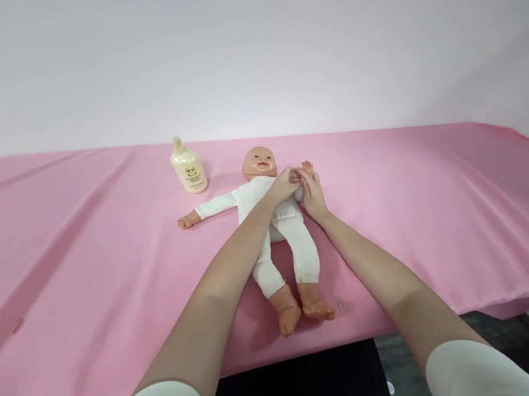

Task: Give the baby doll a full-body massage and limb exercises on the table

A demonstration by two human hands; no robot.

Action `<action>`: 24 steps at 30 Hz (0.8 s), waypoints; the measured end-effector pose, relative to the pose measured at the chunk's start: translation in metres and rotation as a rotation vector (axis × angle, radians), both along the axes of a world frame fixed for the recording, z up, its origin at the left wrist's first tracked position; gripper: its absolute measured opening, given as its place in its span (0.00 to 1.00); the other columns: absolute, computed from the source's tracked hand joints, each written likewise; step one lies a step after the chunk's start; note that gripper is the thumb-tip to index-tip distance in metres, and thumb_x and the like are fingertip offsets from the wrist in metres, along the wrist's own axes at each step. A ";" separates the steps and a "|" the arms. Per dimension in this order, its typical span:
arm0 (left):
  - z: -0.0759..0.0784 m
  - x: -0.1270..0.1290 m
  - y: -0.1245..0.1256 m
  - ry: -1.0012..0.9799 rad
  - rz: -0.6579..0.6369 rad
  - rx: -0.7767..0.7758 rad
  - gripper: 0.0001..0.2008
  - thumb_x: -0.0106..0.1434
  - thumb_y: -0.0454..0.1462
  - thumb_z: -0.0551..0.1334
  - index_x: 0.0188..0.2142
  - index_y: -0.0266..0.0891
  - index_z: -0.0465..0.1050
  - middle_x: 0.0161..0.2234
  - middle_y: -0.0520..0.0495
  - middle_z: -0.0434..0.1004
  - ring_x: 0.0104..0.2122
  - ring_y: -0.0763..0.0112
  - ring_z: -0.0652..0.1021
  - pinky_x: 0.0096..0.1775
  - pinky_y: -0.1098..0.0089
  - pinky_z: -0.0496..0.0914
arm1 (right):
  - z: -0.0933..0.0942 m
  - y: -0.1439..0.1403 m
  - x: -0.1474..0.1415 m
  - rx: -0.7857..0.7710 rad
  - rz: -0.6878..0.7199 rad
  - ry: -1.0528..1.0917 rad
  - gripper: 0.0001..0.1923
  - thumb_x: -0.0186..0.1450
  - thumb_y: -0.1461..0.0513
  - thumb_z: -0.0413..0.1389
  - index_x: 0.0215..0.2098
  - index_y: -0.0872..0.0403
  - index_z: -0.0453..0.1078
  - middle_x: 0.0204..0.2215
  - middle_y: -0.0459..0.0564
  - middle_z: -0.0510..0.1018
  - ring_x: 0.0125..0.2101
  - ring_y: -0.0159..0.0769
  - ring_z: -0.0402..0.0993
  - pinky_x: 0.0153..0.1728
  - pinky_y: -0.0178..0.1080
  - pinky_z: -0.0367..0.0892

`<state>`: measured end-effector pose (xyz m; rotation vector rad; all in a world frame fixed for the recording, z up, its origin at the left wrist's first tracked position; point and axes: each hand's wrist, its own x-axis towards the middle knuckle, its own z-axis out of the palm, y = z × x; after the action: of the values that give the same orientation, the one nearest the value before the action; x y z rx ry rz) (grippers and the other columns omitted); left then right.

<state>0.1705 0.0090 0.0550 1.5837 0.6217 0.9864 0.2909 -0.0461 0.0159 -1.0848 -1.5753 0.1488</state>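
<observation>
A baby doll (276,223) in a white suit is laid on its back on the pink cloth (78,269), feet at six o'clock. Its raised arm, at two o'clock from its chest, is gripped by the left hand (286,184) and the right hand (313,195). A cream bottle (188,167) stands at ten o'clock, near the head.

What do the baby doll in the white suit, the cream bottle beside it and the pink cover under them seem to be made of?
The baby doll looks like moulded plastic or vinyl: smooth, slightly glossy head and feet. Its white suit looks like soft knit fabric, matte and creased. The cream bottle seems opaque plastic with a faint sheen. The pink cover looks like thin woven cloth, judging by its long folds.
</observation>
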 end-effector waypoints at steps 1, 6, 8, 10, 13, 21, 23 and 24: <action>0.000 0.000 -0.001 -0.003 0.002 -0.007 0.19 0.53 0.25 0.64 0.44 0.34 0.67 0.42 0.42 0.77 0.44 0.67 0.77 0.52 0.62 0.68 | -0.001 0.001 0.000 0.004 -0.013 -0.011 0.26 0.74 0.48 0.37 0.59 0.50 0.65 0.61 0.58 0.63 0.66 0.41 0.55 0.66 0.53 0.54; 0.002 -0.004 -0.003 0.001 -0.036 -0.015 0.31 0.51 0.21 0.57 0.55 0.35 0.64 0.46 0.39 0.78 0.47 0.64 0.78 0.53 0.61 0.68 | -0.003 0.002 0.003 -0.052 -0.062 -0.045 0.22 0.73 0.51 0.41 0.57 0.50 0.66 0.54 0.58 0.67 0.60 0.42 0.62 0.62 0.55 0.60; 0.003 -0.006 -0.004 -0.002 -0.060 0.008 0.32 0.49 0.21 0.56 0.55 0.36 0.65 0.49 0.38 0.77 0.51 0.62 0.77 0.54 0.61 0.67 | -0.006 0.003 0.004 -0.062 -0.070 -0.070 0.23 0.72 0.52 0.42 0.61 0.50 0.60 0.59 0.59 0.64 0.63 0.43 0.58 0.63 0.56 0.57; 0.005 -0.007 -0.005 -0.010 -0.072 0.023 0.32 0.48 0.21 0.55 0.54 0.37 0.67 0.51 0.37 0.76 0.54 0.61 0.75 0.56 0.60 0.67 | -0.010 0.006 0.004 -0.066 -0.084 -0.091 0.28 0.71 0.52 0.45 0.66 0.51 0.52 0.64 0.60 0.57 0.67 0.44 0.51 0.65 0.57 0.53; 0.007 -0.008 -0.008 -0.028 -0.085 0.042 0.29 0.49 0.21 0.56 0.51 0.37 0.69 0.52 0.37 0.77 0.57 0.61 0.74 0.57 0.60 0.65 | -0.015 0.011 0.006 -0.089 -0.108 -0.071 0.38 0.68 0.51 0.48 0.71 0.52 0.37 0.69 0.61 0.47 0.70 0.46 0.42 0.67 0.58 0.48; 0.005 -0.004 -0.007 0.022 -0.018 0.015 0.16 0.54 0.23 0.55 0.39 0.35 0.74 0.36 0.44 0.81 0.39 0.70 0.79 0.49 0.65 0.70 | -0.021 0.017 0.011 -0.139 -0.160 0.053 0.41 0.67 0.50 0.50 0.71 0.53 0.35 0.67 0.65 0.41 0.66 0.44 0.56 0.68 0.53 0.50; 0.006 -0.004 -0.005 -0.005 0.088 0.054 0.14 0.53 0.23 0.54 0.35 0.35 0.74 0.35 0.44 0.80 0.39 0.70 0.79 0.49 0.64 0.69 | -0.021 0.017 0.011 -0.135 -0.175 0.049 0.41 0.67 0.50 0.50 0.70 0.54 0.38 0.67 0.65 0.38 0.66 0.43 0.56 0.68 0.52 0.49; 0.006 -0.004 -0.004 -0.021 0.147 0.080 0.14 0.53 0.23 0.53 0.34 0.35 0.74 0.35 0.44 0.80 0.39 0.70 0.79 0.49 0.64 0.69 | -0.021 0.017 0.012 -0.136 -0.186 0.052 0.41 0.67 0.50 0.50 0.70 0.56 0.38 0.68 0.66 0.36 0.66 0.43 0.56 0.68 0.51 0.49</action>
<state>0.1666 0.0052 0.0610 1.6133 0.6991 1.1486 0.3026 -0.0287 -0.0049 -1.3170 -1.4259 0.1587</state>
